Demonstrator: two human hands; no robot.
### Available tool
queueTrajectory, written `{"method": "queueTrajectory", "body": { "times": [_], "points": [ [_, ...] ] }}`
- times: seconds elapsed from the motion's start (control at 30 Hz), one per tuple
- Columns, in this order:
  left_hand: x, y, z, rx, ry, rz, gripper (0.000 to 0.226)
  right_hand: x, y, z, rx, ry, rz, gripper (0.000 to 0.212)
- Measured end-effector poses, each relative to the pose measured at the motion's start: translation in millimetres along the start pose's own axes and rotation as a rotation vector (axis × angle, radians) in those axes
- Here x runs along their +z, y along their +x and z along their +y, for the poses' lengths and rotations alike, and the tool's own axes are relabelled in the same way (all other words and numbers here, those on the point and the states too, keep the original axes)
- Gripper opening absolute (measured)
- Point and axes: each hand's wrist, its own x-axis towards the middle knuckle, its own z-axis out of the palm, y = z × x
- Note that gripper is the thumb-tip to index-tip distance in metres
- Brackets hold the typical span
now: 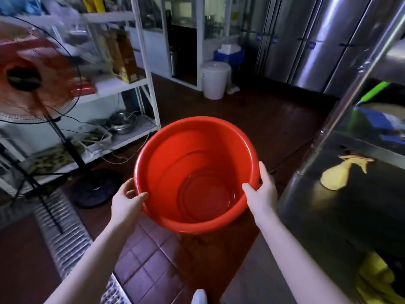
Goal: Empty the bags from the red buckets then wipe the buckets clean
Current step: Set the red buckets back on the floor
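Red bucket (197, 150): being held over the tiled floor (153, 270) at mid-view, mouth tilted toward the camera.
Left hand (127, 202): rim being gripped at 8 o'clock, thumb inside, fingers curled outside.
Right hand (263, 194): rim being gripped at 4 o'clock, thumb inside, fingers pressed together outside.
Around: fan (22, 80) at 10 o'clock, white bin (215, 80) at 12 o'clock.

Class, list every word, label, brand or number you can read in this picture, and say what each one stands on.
No text can be read.
Blue labels on the steel doors: too small to read.
Print on the brown carton: blurred.
Red bucket: no marking shows.
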Motion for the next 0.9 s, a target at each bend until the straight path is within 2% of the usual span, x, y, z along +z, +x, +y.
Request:
{"method": "queueTrajectory", "body": {
  "times": [0.27,0.4,0.67,0.9],
  "points": [
    [36,102,-33,-0.097,0.213,-0.005,0.031,85,69,65,0.226,0.076,-0.057,0.073],
    [50,154,-65,-0.265,0.264,-0.064,0.032,123,91,97,0.354,0.082,-0.082,0.073],
    [54,236,-175,-0.583,0.341,-0.174,0.027,210,110,175,0.475,-0.073,-0.133,0.078],
    [35,297,-288,-0.672,0.456,-0.246,0.022,299,82,253,0.613,-0.291,-0.17,0.081]
  ]
}}
